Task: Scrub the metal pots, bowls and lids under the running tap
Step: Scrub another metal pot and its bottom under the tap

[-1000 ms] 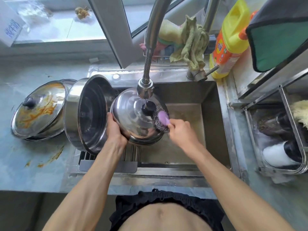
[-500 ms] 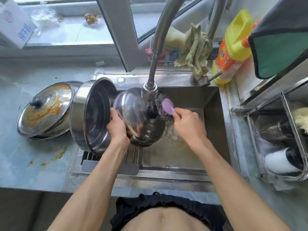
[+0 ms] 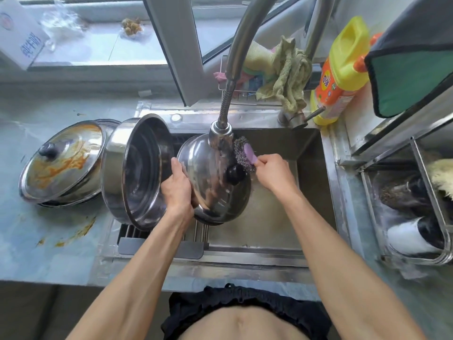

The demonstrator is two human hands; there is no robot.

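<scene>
My left hand (image 3: 177, 186) grips the left rim of a shiny steel lid (image 3: 208, 185) with a black knob, held tilted over the sink (image 3: 316, 192) under the tap head (image 3: 220, 134). In my right hand (image 3: 273, 171) is the purple handle of a steel-wool scrubber (image 3: 242, 153), which presses on the lid's upper right edge. A large steel pot (image 3: 137, 168) lies on its side at the sink's left edge, its mouth toward the lid. Further left on the counter sits a lid smeared with orange sauce (image 3: 63, 158) on another vessel.
A yellow detergent bottle (image 3: 343, 69) and a green rag (image 3: 289, 74) stand behind the sink. A metal rack (image 3: 416, 212) with cleaning items is on the right. Orange sauce stains (image 3: 78, 231) mark the counter at left. A roll-up drain rack (image 3: 161, 241) spans the sink's front left.
The scrubber has moved up from the lid's middle right, beside the knob, to its upper right edge. My left hand has turned the lid more on edge.
</scene>
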